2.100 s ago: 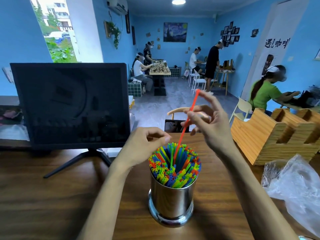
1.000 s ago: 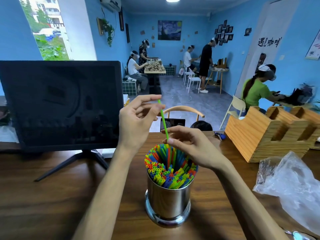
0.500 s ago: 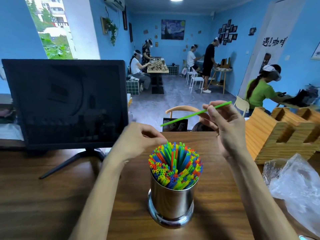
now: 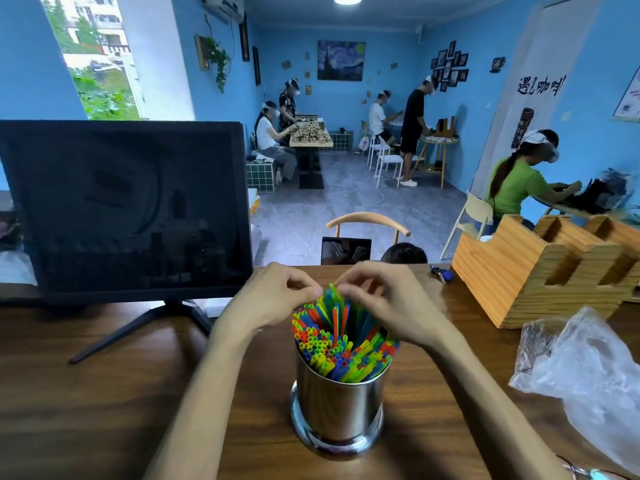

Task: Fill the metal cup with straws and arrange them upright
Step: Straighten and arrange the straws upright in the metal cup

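Note:
A shiny metal cup (image 4: 341, 407) stands on the wooden table (image 4: 86, 403) in front of me. It is packed with upright coloured straws (image 4: 341, 344): green, blue, orange and yellow. Both my hands hover over the far side of the bundle. The curled fingers of my right hand (image 4: 388, 303) pinch the top of a green straw (image 4: 331, 289) that stands among the others. My left hand (image 4: 273, 299) is curled too, and its thumb tip meets the straw tops beside that straw. Motion blur hides whether it holds anything.
A dark monitor (image 4: 124, 209) on a stand fills the left of the table. A wooden rack (image 4: 540, 271) sits at the right, with a crumpled clear plastic bag (image 4: 588, 372) in front of it. A chair (image 4: 369, 223) stands beyond the table's far edge. Several people work further back.
My right hand has brought the green straw down from a raised, sideways hold into the bundle. My left hand has moved in to meet it over the cup.

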### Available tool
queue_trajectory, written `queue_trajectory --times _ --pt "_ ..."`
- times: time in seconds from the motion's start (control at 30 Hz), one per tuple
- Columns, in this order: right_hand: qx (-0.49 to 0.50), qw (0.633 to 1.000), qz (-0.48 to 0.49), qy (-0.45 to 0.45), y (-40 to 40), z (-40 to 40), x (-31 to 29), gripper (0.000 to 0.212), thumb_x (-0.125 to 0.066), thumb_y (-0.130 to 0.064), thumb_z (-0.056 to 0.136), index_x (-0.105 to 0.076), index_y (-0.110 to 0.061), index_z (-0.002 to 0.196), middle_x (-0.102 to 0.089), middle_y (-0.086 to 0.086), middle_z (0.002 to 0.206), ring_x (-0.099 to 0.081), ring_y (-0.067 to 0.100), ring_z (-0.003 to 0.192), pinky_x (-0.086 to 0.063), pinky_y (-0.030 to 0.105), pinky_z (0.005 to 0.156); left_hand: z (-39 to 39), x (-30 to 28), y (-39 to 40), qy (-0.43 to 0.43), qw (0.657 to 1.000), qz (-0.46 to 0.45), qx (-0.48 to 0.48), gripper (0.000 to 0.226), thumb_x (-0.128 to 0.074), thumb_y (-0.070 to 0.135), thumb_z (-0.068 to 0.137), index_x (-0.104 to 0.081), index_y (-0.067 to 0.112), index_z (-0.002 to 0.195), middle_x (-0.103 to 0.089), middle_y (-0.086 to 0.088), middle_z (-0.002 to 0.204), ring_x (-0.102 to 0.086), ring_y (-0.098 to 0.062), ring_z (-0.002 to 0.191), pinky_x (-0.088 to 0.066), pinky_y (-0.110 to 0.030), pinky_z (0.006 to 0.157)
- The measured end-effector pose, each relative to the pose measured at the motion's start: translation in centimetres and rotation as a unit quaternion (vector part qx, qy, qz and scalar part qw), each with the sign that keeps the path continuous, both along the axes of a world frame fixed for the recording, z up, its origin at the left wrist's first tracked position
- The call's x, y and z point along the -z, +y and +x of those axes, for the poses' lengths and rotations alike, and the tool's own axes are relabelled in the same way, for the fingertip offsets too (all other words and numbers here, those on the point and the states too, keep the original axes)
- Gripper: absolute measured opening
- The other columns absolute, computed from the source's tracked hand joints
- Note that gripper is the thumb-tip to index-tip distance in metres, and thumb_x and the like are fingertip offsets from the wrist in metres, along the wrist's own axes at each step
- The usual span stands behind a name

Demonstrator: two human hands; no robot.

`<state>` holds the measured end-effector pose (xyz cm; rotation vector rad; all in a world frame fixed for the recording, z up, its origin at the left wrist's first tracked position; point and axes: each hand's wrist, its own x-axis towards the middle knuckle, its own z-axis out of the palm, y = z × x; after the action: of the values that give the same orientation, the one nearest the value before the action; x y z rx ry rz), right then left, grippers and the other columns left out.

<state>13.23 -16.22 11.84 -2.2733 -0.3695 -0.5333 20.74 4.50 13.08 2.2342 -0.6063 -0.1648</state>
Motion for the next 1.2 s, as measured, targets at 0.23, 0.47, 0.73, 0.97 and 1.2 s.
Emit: queue_trajectory --times 0.23,0.47,0.73,0.97,1.2 --pt "-0.003 0.999 0.015 0.048 0.1 0.3 0.0 0.002 -0.077 -0.029 0.090 -0.076 -0.029 0.088 -0.070 -0.011 0.089 -0.064 0.003 0.081 -0.047 0.020 0.069 -0.2 -0.2 -0.2 -0.055 0.998 0.006 -0.018 0.010 -0.072 0.034 0.093 -0.077 0.033 0.084 -0.072 0.018 0.080 -0.064 0.004 0.077 -0.051 -0.021 0.071" --pt "-0.017 0.999 0.028 0.030 1.2 0.6 -0.6 0.039 -0.068 -0.037 0.097 -0.063 -0.026 0.134 -0.072 -0.015 0.118 -0.063 -0.002 0.114 -0.050 0.027 0.098 -1.5 -1.8 -0.8 -0.122 0.954 -0.272 0.011 0.012 -0.058 0.023 0.103 -0.061 0.018 0.092 -0.073 0.002 0.080 -0.067 -0.014 0.066 -0.050 -0.028 0.061" --pt "-0.054 0.993 0.102 0.039 1.2 0.7 -1.1 0.021 -0.069 -0.022 0.095 -0.072 -0.014 0.115 -0.078 -0.002 0.090 -0.074 0.013 0.089 -0.056 0.031 0.081 -1.7 -3.7 -0.1 -0.244 0.832 -0.485 -0.113 0.010 -0.050 0.020 0.106 -0.055 0.024 0.098 -0.066 -0.004 0.085 -0.065 -0.014 0.073 -0.059 -0.037 0.070" --pt "-0.022 0.921 0.390 0.008 -1.6 -0.5 -3.3 0.008 -0.071 -0.017 0.084 -0.065 -0.012 0.085 -0.078 0.009 0.089 -0.074 0.024 0.069 -0.045 0.024 0.047 0.5 -0.5 2.1 -0.149 0.924 -0.263 -0.234 0.019 -0.053 0.040 0.101 -0.061 0.023 0.095 -0.071 0.007 0.092 -0.066 -0.020 0.092 -0.056 -0.048 0.086" --pt "-0.047 0.861 0.498 -0.096 -1.5 -0.8 -5.1 0.018 -0.072 -0.037 0.079 -0.081 -0.026 0.090 -0.076 -0.001 0.085 -0.075 0.019 0.082 -0.057 0.023 0.062 -0.8 -0.1 1.1 -0.015 0.987 -0.129 -0.097 0.016 -0.074 0.039 0.090 -0.075 0.026 0.080 -0.068 0.014 0.069 -0.054 0.002 0.061 -0.041 -0.020 0.061"
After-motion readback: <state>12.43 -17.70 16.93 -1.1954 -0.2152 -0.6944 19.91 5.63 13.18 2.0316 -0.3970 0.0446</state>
